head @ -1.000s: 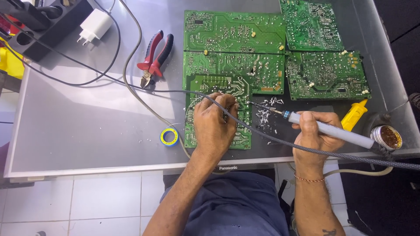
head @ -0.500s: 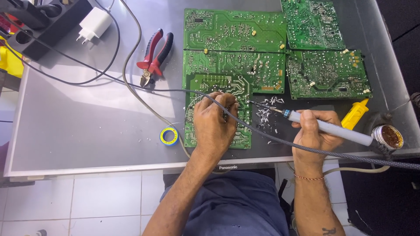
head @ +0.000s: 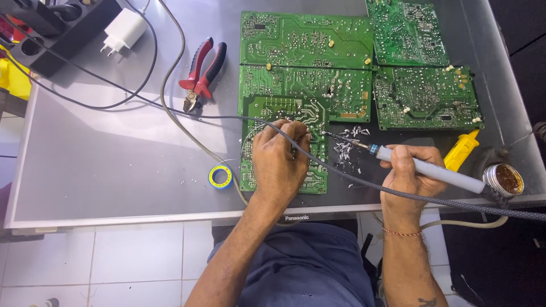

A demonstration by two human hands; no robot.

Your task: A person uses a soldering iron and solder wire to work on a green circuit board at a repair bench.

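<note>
Green circuit board with pale traces under left hand; grey soldering iron in right hand; yellow-blue tape roll left of left hand

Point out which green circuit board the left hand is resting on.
The nearest circuit board, under the left hand; the other boards lie untouched farther back.

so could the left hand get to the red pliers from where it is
Probably yes: the left hand rests on a green board, and only cables cross the bare surface between it and the red pliers.
</note>
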